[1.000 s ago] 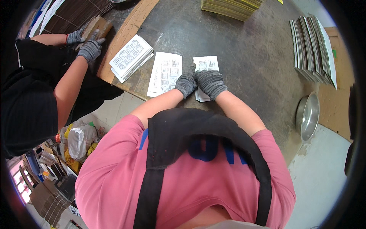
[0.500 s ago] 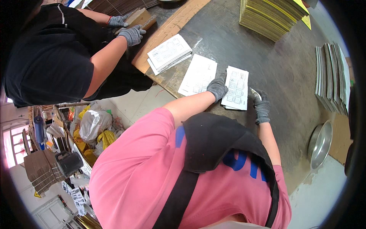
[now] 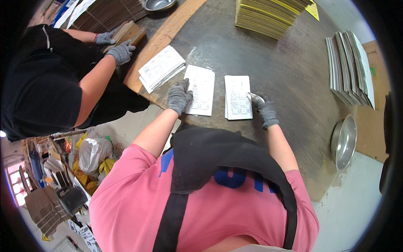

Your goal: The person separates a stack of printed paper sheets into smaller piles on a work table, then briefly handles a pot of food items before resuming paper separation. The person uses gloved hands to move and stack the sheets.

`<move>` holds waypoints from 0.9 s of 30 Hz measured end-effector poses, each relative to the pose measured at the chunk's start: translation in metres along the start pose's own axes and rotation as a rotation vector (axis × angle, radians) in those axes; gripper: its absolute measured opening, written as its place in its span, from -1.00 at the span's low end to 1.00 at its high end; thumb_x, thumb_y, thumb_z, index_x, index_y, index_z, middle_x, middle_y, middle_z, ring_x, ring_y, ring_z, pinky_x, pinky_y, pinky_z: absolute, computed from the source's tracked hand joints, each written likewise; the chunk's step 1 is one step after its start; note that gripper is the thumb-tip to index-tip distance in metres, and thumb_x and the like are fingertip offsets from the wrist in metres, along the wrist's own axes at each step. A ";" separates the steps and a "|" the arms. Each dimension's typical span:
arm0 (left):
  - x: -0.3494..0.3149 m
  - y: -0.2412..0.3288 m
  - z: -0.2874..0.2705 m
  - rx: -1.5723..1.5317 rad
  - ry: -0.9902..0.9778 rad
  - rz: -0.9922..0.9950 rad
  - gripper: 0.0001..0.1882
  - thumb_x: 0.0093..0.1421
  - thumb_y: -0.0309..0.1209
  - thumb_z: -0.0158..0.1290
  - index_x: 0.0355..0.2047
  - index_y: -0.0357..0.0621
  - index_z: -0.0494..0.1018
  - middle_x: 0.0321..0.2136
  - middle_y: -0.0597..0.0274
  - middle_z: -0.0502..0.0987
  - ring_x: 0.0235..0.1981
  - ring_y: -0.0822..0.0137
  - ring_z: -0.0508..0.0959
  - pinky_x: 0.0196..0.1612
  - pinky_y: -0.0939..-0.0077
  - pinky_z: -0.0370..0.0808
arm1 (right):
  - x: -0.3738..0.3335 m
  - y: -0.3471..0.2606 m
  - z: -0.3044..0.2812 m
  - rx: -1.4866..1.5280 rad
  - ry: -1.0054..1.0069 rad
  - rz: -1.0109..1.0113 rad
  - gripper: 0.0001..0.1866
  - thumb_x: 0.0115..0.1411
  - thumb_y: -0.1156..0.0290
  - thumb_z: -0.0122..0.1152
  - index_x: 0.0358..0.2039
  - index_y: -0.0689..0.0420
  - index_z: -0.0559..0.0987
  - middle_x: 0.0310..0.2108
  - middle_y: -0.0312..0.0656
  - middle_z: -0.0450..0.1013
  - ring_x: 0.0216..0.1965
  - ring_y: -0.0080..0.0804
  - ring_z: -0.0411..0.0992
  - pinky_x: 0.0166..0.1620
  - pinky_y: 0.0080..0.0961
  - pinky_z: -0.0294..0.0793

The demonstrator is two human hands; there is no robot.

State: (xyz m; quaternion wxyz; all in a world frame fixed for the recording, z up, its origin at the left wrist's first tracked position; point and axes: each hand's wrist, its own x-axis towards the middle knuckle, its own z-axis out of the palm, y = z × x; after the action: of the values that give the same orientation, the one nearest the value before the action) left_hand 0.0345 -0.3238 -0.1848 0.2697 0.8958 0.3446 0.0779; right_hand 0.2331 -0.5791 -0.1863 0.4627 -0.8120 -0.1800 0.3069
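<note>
My left hand [image 3: 179, 99], in a grey knit glove, lies with its fingers stretched along the left edge of a middle pile of white printed sheets [image 3: 200, 90]. A narrower pile of printed sheets [image 3: 238, 97] lies to the right of it. At that pile's right edge, my right hand [image 3: 265, 111], also gloved, has its fingers bent around a small pale, shiny object [image 3: 256, 98]. The object's tip touches or overlaps the sheets; its exact kind is unclear. A third, skewed pile of sheets [image 3: 161, 67] lies farther left, near the table corner.
The dark tabletop [image 3: 289, 84] carries a tall yellow-edged cardboard stack [image 3: 268, 19] at the back and grey-white board stacks [image 3: 348, 69] at right. A metal bowl [image 3: 344, 142] stands at the right edge. At left, a co-worker's gloved hands [image 3: 121, 52] hold a brown cardboard bundle [image 3: 128, 33].
My left hand has moved left, from the narrow pile to the outer edge of the middle pile. The two piles now lie straighter. My right hand has come against the narrow pile's edge.
</note>
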 end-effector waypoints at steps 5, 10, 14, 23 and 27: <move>0.004 0.055 0.031 -0.234 -0.287 0.061 -0.50 -0.06 -0.34 0.05 -0.06 -0.19 0.28 -0.30 -0.06 0.43 -0.31 0.12 0.45 -0.22 0.37 0.38 | 0.027 -0.010 0.013 -0.190 0.027 0.001 -0.63 0.01 0.19 0.04 -0.23 0.17 0.46 -0.29 0.00 0.43 -0.26 -0.18 0.40 -0.19 -0.38 0.34; 0.014 0.090 0.053 -0.205 -0.479 0.020 -0.36 -0.10 -0.29 0.08 -0.02 -0.29 0.16 -0.25 -0.15 0.41 -0.20 0.00 0.42 -0.14 0.31 0.33 | 0.040 -0.011 0.015 -0.220 0.027 0.016 -0.67 0.00 0.28 0.07 -0.22 0.17 0.45 -0.27 -0.02 0.42 -0.25 -0.20 0.39 -0.17 -0.41 0.34; 0.018 0.088 0.065 -0.202 -0.451 0.027 -0.38 -0.12 -0.31 0.08 -0.05 -0.32 0.18 -0.29 -0.16 0.42 -0.23 -0.01 0.43 -0.18 0.29 0.35 | 0.048 -0.020 0.011 0.040 -0.020 0.354 -0.65 -0.01 0.29 0.10 -0.19 0.16 0.45 -0.28 -0.04 0.43 -0.33 -0.23 0.41 -0.24 -0.40 0.36; 0.016 0.087 0.072 -0.256 -0.413 -0.002 -0.36 -0.13 -0.38 0.08 -0.02 -0.35 0.15 -0.35 -0.14 0.44 -0.31 0.04 0.47 -0.23 0.34 0.38 | 0.044 -0.071 0.028 -1.125 -0.312 -0.269 -0.74 0.00 0.31 -0.08 -0.33 0.11 0.48 -0.39 -0.05 0.45 -0.35 -0.13 0.42 -0.30 -0.25 0.37; 0.016 0.084 0.075 -0.263 -0.415 0.002 -0.36 -0.12 -0.37 0.08 -0.01 -0.35 0.15 -0.35 -0.14 0.45 -0.31 0.05 0.47 -0.23 0.35 0.38 | 0.042 -0.052 0.012 -0.374 -0.027 -0.074 -0.68 -0.06 0.22 0.10 -0.34 0.18 0.50 -0.39 -0.01 0.44 -0.36 -0.22 0.42 -0.27 -0.40 0.34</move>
State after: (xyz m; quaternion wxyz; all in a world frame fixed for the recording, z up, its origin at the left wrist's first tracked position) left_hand 0.1190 -0.3976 -0.2040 0.4489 0.8501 0.2678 -0.0635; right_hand 0.2558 -0.5213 -0.1602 0.3122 -0.8726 -0.2695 0.2617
